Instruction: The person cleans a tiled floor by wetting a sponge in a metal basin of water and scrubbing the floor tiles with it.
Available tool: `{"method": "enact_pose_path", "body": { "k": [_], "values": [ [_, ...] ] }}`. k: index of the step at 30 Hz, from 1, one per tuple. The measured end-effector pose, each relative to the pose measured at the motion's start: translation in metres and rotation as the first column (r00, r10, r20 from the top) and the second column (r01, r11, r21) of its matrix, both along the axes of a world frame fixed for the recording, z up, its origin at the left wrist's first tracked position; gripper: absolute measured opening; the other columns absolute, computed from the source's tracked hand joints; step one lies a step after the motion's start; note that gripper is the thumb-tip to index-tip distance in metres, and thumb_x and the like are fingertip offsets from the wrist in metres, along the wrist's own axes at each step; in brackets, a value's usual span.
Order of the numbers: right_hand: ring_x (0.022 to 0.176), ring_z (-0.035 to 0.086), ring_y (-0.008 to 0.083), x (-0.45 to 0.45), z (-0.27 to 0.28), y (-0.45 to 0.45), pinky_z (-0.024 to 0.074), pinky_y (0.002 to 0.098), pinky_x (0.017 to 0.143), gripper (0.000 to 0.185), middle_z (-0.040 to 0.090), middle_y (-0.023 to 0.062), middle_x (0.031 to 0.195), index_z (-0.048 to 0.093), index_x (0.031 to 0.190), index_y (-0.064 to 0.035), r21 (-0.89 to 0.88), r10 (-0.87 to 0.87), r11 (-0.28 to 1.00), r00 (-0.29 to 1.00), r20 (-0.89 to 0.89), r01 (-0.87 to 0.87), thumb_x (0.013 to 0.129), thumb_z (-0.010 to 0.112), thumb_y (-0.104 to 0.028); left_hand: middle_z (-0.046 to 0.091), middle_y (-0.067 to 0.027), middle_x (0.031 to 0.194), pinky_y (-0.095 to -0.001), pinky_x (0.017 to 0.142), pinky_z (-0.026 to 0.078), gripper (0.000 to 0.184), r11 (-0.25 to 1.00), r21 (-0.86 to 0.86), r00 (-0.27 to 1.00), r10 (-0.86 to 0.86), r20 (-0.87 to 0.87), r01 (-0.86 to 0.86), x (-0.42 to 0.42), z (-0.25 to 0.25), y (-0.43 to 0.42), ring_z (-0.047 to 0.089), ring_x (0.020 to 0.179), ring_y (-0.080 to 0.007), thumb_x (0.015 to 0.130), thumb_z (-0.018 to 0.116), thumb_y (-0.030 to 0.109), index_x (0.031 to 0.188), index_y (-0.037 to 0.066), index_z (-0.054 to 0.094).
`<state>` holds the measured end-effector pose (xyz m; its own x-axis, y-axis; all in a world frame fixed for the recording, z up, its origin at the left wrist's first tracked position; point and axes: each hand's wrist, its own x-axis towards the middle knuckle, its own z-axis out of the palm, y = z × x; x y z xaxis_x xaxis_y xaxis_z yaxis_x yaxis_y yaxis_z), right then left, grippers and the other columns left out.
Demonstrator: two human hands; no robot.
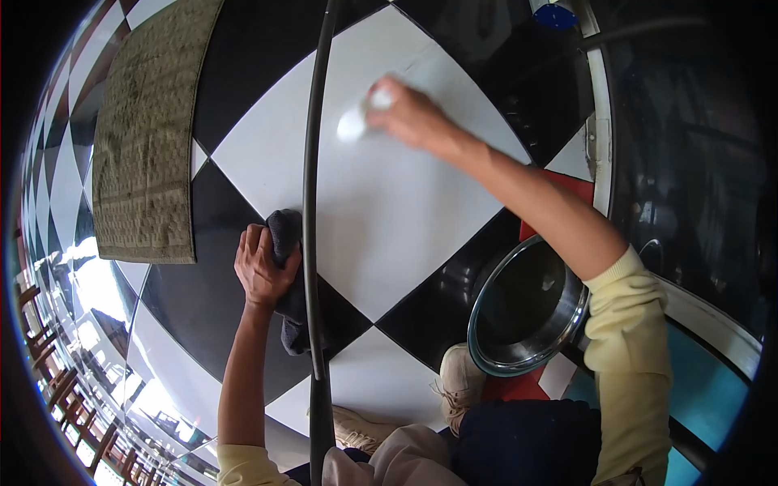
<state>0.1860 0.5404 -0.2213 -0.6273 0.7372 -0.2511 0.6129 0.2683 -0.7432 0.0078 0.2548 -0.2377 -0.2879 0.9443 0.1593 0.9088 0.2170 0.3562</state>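
Note:
My left hand (266, 263) is closed around a dark grey cloth (289, 308) that rests on a black tile left of a long dark pole. Over the large white tile (381, 211), my right hand (401, 109) is closed on a small white object (353, 125), blurred by motion, so its kind cannot be made out. Below my right forearm stands a round metal basin (527, 308) with some liquid in it.
A brown-green mat (150, 138) lies at the upper left. The dark pole (312, 178) runs lengthwise through the view. My shoes (462, 385) are at the bottom. A blue-ended object (555, 16) stands at the top right, near a metal door track (600, 121). Chairs appear far left.

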Motion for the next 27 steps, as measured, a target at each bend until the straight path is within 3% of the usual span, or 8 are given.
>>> {"method": "enact_pose_path", "body": {
  "k": [4,6,11,15,19,22,26,27],
  "values": [
    [0.096,0.066,0.0313,0.008,0.001,0.008,0.0512,0.0408,0.085,0.043,0.068,0.0181,0.103,0.055,0.118,-0.0053,-0.242,-0.061,0.969,0.997,-0.043,0.049,0.083,0.067,-0.027,0.054,-0.0126,0.09,-0.0439,0.073,0.05,0.033,1.0,-0.029,1.0,0.006,0.003,-0.006,0.001,0.002,-0.001,0.057,0.085,-0.0338,0.068,0.075,0.021,0.089,0.002,0.059],
    [0.089,0.067,0.0298,0.015,0.002,0.04,0.0527,0.0369,0.078,0.046,0.067,0.0182,0.103,0.053,0.119,-0.0022,0.019,-0.247,0.968,0.965,-0.085,0.249,0.084,0.067,-0.027,0.054,-0.0126,0.09,-0.044,0.072,0.049,0.033,1.0,-0.021,1.0,0.004,0.0,-0.004,0.0,0.003,0.0,0.057,0.085,-0.0338,0.067,0.075,0.021,0.089,0.002,0.059],
    [0.07,0.058,0.012,0.024,0.027,-0.001,0.0477,0.0279,0.067,0.04,0.062,0.0065,0.086,0.054,0.121,-0.0007,-0.351,-0.053,0.935,0.999,-0.004,0.048,0.088,0.065,-0.02,0.054,-0.0125,0.09,-0.0439,0.072,0.049,0.032,1.0,-0.008,1.0,0.003,0.012,-0.003,0.0,0.001,-0.001,0.057,0.085,-0.0338,0.067,0.075,0.021,0.088,0.002,0.059],
    [0.071,0.059,0.0119,0.036,0.019,0.043,0.0479,0.0278,0.07,0.038,0.063,0.0071,0.088,0.057,0.12,-0.0017,-0.171,-0.39,0.916,0.908,-0.156,0.364,0.088,0.066,-0.019,0.054,-0.0128,0.09,-0.0442,0.072,0.049,0.032,1.0,-0.006,1.0,-0.002,-0.002,0.002,0.0,0.003,0.0,0.057,0.085,-0.0341,0.068,0.075,0.021,0.088,0.002,0.059],
    [0.071,0.06,0.0125,0.036,0.029,0.006,0.0493,0.0276,0.07,0.037,0.064,0.006,0.086,0.057,0.119,-0.0026,-0.397,-0.103,0.914,0.994,-0.044,0.077,0.086,0.067,-0.017,0.054,-0.0131,0.09,-0.0446,0.072,0.049,0.032,1.0,-0.013,1.0,0.007,0.013,-0.007,0.0,0.001,0.001,0.057,0.085,-0.0343,0.068,0.075,0.022,0.088,0.002,0.059],
    [0.071,0.06,0.013,0.042,0.012,0.026,0.0493,0.0279,0.071,0.037,0.064,0.006,0.087,0.057,0.118,-0.002,-0.439,-0.307,0.875,0.936,-0.172,0.206,0.086,0.068,-0.017,0.054,-0.0132,0.09,-0.0446,0.072,0.049,0.031,1.0,-0.013,1.0,0.004,0.004,-0.004,0.002,0.002,-0.002,0.057,0.084,-0.0343,0.068,0.074,0.022,0.088,0.002,0.059],
    [0.078,0.062,0.014,0.053,0.001,0.071,0.0514,0.0297,0.074,0.037,0.064,0.0085,0.099,0.055,0.119,-0.0016,-0.206,-0.65,0.759,0.7,-0.296,0.618,0.087,0.068,-0.015,0.054,-0.0134,0.089,-0.0446,0.072,0.049,0.031,0.999,0.038,1.0,-0.001,-0.015,0.002,0.002,0.003,0.001,0.057,0.084,-0.0344,0.068,0.073,0.021,0.088,0.002,0.059],
    [0.08,0.062,0.0152,0.053,0.001,0.067,0.0516,0.0302,0.074,0.039,0.064,0.0092,0.101,0.054,0.12,-0.0015,-0.198,-0.554,0.832,0.792,-0.257,0.517,0.087,0.068,-0.016,0.054,-0.0134,0.089,-0.0446,0.072,0.049,0.031,0.999,0.033,1.0,-0.005,-0.009,0.006,0.002,0.002,0.002,0.057,0.084,-0.0344,0.067,0.073,0.021,0.088,0.002,0.059]
  ]
}}
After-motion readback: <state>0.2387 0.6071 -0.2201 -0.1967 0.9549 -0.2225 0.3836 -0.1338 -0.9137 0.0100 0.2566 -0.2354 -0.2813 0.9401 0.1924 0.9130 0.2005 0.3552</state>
